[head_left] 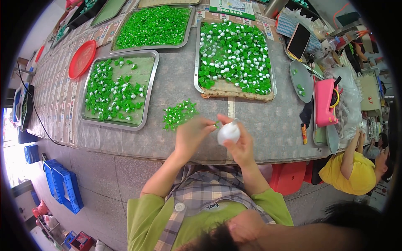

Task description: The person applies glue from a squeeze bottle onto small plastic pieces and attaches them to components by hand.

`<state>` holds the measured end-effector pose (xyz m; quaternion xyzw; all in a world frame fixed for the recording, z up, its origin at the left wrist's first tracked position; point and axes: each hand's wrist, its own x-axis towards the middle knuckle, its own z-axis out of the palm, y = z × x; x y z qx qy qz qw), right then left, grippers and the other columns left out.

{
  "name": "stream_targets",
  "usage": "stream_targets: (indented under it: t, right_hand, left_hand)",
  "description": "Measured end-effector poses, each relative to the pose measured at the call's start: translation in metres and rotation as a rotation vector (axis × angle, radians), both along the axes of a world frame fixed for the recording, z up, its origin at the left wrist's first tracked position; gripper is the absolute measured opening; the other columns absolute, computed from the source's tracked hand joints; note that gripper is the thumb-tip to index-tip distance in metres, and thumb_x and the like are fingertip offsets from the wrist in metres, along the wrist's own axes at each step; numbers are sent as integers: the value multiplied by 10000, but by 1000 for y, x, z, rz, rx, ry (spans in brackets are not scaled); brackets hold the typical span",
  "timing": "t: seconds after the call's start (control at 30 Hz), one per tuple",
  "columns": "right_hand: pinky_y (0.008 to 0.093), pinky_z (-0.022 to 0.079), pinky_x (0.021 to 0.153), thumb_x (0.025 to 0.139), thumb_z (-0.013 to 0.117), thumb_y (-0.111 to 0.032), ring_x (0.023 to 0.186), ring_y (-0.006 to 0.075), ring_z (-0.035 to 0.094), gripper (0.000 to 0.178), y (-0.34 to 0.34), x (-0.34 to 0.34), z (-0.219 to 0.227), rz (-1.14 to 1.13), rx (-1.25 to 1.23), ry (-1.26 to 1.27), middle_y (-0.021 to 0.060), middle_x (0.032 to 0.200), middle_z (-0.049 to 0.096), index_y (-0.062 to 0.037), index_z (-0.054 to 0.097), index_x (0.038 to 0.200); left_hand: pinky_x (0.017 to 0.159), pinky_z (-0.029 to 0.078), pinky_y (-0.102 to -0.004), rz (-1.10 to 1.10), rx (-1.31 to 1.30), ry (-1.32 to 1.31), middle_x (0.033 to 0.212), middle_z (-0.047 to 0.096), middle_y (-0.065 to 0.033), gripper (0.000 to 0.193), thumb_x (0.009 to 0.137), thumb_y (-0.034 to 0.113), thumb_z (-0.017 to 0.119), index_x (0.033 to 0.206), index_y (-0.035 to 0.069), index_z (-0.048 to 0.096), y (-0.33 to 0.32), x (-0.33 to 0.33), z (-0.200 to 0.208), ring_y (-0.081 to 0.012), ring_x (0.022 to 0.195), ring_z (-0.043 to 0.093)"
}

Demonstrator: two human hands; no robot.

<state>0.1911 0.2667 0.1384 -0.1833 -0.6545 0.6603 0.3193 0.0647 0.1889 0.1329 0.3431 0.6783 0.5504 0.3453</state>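
My right hand [243, 146] is wrapped round a white rounded squeeze bottle [229, 134], its narrow end blurred. Close beside it, my left hand [192, 136] pinches a tiny green piece [216, 125] between thumb and fingertips; the hand is slightly smeared. Just beyond my left hand lies a loose pile of small green pieces with white dots [179, 113] on the grey tabletop [171, 79]. To the left, a metal tray [152, 90] carries scattered green leafy pieces with white beads. Farther right, another tray [273, 83] is densely filled with similar pieces.
At the back, a third tray [190, 31] holds many small green pieces. A red plate [82, 59] sits at left. On the right are a phone [299, 41], a grey plate [302, 75], a pink case [324, 102] and a person in yellow [349, 173]. Blue crates [63, 186] stand on the floor.
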Motion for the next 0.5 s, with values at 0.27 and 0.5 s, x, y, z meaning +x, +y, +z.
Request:
stream_targets:
  t: [0.27, 0.5]
  right_hand:
    - [264, 332, 823, 721, 561, -152, 993, 161, 433, 396, -13, -1, -1, 27, -86, -39, 123, 1098, 447, -2, 409, 1054]
    - [227, 379, 718, 651, 634, -103, 827, 117, 485, 375, 10, 26, -7, -141, -260, 14, 56, 896, 525, -23, 479, 983]
  left_hand:
    - [628, 405, -262, 137, 225, 250, 767, 561, -84, 130, 662, 68, 582, 781, 17, 565, -4, 9, -10, -197, 700, 531]
    - [603, 430, -234, 46, 211, -644, 738, 553, -81, 103, 735, 111, 540, 792, 24, 537, -8, 1, -14, -125, 648, 518]
